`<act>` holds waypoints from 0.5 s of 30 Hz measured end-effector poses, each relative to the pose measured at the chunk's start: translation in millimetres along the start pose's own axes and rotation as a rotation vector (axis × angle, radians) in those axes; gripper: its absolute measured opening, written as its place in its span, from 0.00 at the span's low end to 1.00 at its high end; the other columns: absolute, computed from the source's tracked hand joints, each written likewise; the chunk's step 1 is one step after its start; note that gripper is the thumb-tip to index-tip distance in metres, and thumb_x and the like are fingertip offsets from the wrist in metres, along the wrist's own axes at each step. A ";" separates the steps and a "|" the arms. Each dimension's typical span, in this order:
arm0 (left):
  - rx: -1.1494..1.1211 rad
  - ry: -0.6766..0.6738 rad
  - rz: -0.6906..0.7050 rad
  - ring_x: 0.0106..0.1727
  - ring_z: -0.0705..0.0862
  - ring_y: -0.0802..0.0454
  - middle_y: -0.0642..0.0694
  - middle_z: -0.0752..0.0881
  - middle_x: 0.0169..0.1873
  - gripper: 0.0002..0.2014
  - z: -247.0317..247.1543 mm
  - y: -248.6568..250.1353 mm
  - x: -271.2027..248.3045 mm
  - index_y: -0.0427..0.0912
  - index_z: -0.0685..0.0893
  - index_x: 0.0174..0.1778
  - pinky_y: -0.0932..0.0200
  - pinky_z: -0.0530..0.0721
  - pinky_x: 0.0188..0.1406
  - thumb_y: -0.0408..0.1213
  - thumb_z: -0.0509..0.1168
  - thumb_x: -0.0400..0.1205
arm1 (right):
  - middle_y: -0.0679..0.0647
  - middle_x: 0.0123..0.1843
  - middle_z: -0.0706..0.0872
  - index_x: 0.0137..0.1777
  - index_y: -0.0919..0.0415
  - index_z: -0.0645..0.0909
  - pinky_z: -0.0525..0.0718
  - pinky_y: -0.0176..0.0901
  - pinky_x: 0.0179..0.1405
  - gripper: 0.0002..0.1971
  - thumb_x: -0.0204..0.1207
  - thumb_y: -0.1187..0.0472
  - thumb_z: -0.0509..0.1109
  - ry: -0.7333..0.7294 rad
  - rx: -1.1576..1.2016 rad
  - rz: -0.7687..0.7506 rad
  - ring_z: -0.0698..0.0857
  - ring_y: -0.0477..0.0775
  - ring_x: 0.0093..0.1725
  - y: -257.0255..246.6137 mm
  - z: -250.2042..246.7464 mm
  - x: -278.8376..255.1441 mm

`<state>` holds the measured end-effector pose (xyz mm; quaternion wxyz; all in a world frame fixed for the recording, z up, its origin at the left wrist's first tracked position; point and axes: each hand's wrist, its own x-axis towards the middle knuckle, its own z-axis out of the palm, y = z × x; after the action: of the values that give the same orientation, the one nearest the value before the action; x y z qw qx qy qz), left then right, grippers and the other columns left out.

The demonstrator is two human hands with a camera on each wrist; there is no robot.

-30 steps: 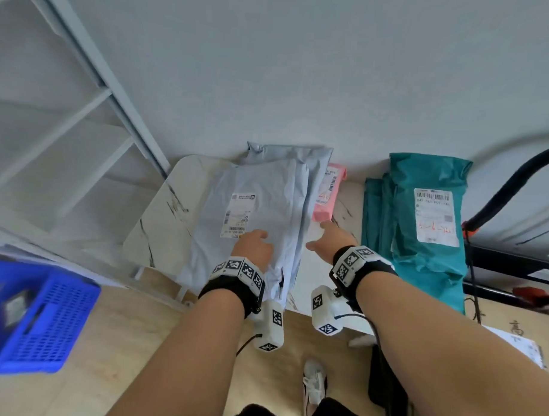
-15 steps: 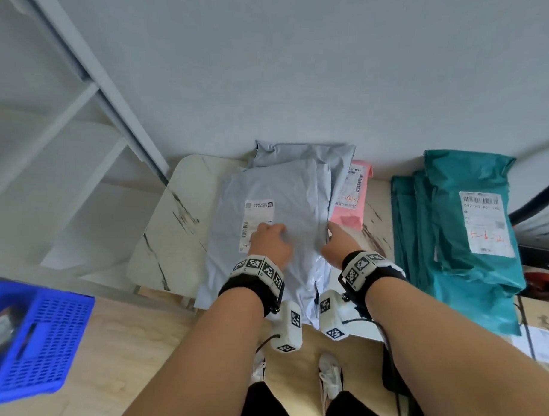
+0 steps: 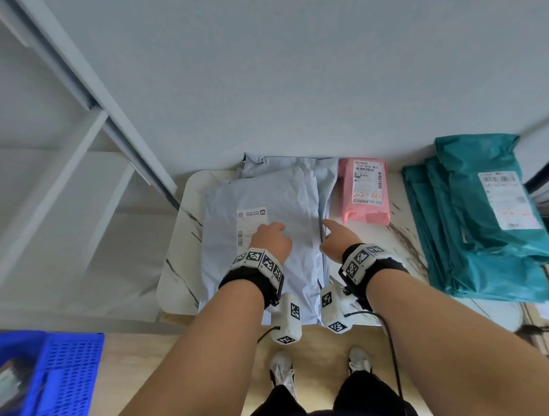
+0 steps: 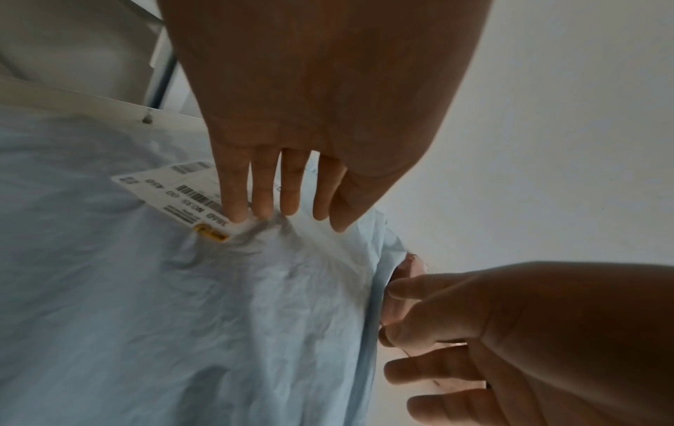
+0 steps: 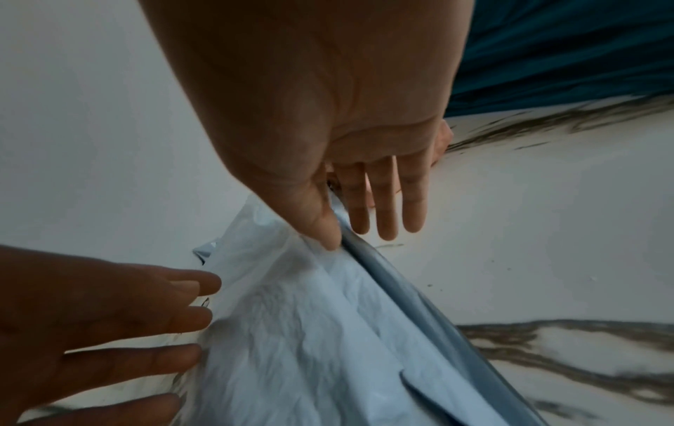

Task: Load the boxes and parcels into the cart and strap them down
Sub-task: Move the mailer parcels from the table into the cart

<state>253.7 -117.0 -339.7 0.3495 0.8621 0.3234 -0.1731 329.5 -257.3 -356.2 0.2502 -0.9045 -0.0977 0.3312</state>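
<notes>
Two pale grey parcel bags lie stacked on a marble table (image 3: 185, 236). The top grey parcel (image 3: 283, 192) carries a white label. My left hand (image 3: 270, 238) rests on it beside the label, and its straight fingertips (image 4: 233, 213) press into the plastic. At the parcel's right edge is my right hand (image 3: 334, 238). Its thumb (image 5: 328, 236) touches the edge of the grey parcel (image 5: 310, 331), and its straight fingers reach past that edge over the table (image 5: 547, 259). Neither hand has closed round anything. The cart is not in view.
A pink parcel (image 3: 365, 192) lies just right of the grey ones, and a stack of teal parcels (image 3: 484, 233) sits further right. A white shelf frame (image 3: 50, 169) stands at the left. On the floor at lower left is a blue basket (image 3: 59, 371).
My right hand moved left from below the pink parcel to the grey parcel's right edge. The left hand stayed on top of the parcel. My head shifted, so the pink parcel now shows in full.
</notes>
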 end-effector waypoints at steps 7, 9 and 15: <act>0.012 -0.032 0.141 0.71 0.76 0.40 0.38 0.74 0.72 0.22 6.2 44.0 20.1 0.41 0.74 0.74 0.52 0.75 0.70 0.34 0.57 0.83 | 0.57 0.77 0.73 0.80 0.53 0.67 0.75 0.44 0.67 0.28 0.80 0.67 0.59 0.155 -0.012 0.114 0.77 0.58 0.71 28.3 -35.8 4.5; 0.021 -0.042 0.181 0.72 0.75 0.40 0.39 0.75 0.73 0.21 11.4 61.5 27.7 0.41 0.75 0.74 0.53 0.73 0.71 0.33 0.57 0.83 | 0.57 0.76 0.73 0.77 0.54 0.70 0.77 0.44 0.64 0.25 0.79 0.66 0.59 0.209 -0.015 0.139 0.79 0.58 0.68 38.6 -51.6 9.1; 0.111 -0.029 0.246 0.61 0.81 0.39 0.41 0.83 0.61 0.15 32.3 113.8 54.1 0.40 0.80 0.63 0.54 0.78 0.55 0.32 0.55 0.83 | 0.59 0.69 0.78 0.75 0.56 0.71 0.83 0.47 0.51 0.24 0.78 0.67 0.62 0.304 0.081 0.185 0.83 0.58 0.59 63.2 -95.8 35.2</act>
<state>368.2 -178.6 -334.7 0.3244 0.9108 0.1999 -0.1589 419.0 -336.5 -345.5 0.2667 -0.9384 0.0383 0.2162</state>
